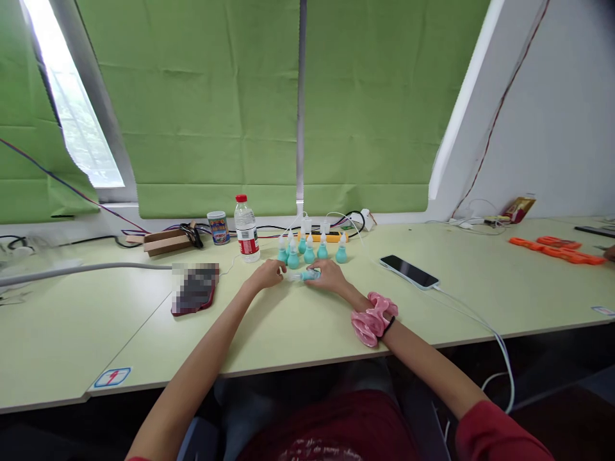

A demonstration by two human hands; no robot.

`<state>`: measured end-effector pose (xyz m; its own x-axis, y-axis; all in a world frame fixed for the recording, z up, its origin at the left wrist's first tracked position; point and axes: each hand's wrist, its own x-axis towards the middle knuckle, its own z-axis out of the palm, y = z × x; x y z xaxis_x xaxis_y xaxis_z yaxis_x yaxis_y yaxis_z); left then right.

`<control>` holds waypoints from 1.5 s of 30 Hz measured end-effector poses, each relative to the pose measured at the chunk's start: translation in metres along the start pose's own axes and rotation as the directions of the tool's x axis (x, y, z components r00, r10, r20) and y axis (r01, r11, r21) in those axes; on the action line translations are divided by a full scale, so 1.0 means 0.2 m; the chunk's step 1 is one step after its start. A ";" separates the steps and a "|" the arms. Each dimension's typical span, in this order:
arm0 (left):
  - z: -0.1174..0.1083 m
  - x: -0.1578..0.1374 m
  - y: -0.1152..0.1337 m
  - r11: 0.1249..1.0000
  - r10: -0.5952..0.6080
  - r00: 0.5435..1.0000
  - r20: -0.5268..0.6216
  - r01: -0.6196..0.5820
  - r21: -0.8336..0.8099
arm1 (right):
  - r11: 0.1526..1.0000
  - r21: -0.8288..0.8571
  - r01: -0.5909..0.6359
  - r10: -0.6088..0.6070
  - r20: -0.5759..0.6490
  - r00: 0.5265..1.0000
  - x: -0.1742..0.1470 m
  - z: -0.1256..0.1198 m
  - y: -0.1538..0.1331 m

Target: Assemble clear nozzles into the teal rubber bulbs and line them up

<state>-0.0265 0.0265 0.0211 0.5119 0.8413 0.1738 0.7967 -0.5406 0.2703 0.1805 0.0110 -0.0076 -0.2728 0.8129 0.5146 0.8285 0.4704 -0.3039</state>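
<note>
My right hand (pixel 328 275) is closed around a small nasal aspirator (pixel 310 274) with a teal bulb, held low over the table. Its clear tip (pixel 292 277) points left. Close to the end of that tip is my left hand (pixel 269 274), fingers curled but apart; whether they touch the tip is hard to see. Just behind both hands stands a cluster of several similar teal bulbs (pixel 293 258) with pale clear tips, upright. One teal bulb (pixel 341 253) stands at the right of the group.
Behind the cluster are a yellow power strip (pixel 331 237) and cables. To the left stand a water bottle (pixel 247 234), a can (pixel 218 228), a cardboard box (pixel 167 242) and a dark red phone (pixel 196 291). A charging phone (pixel 409 272) and orange tools (pixel 557 250) lie right.
</note>
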 end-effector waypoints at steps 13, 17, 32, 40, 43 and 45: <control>0.01 0.02 0.00 0.994 -0.038 0.998 0.048 0.042 -0.097 | 0.982 0.086 0.170 -0.179 0.110 0.978 0.00 -0.07 0.00; 0.03 0.02 -0.01 0.985 -0.120 0.991 0.061 0.126 -0.117 | 0.973 0.107 0.204 -0.218 0.140 0.966 0.00 -0.09 0.01; -0.01 0.02 -0.02 0.964 -0.127 0.991 0.039 0.133 -0.230 | 0.971 0.116 0.207 -0.223 0.145 0.964 0.01 -0.09 0.00; 0.03 0.03 -0.06 0.964 -0.080 0.995 0.057 0.091 -0.252 | 0.973 0.118 0.198 -0.216 0.160 0.963 0.01 -0.10 -0.01; 0.02 0.03 -0.06 0.964 -0.052 0.998 0.032 0.059 -0.258 | 0.972 0.119 0.201 -0.219 0.164 0.962 0.00 -0.10 -0.01; 0.03 0.02 -0.04 0.967 -0.022 1.000 -0.001 0.021 -0.253 | 0.972 0.119 0.204 -0.222 0.163 0.961 0.00 -0.10 -0.01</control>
<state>-0.0288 0.0340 0.0147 0.4937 0.8531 0.1689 0.7001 -0.5051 0.5047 0.1882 0.0030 0.0093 -0.5256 0.7330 0.4319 0.6912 0.6638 -0.2855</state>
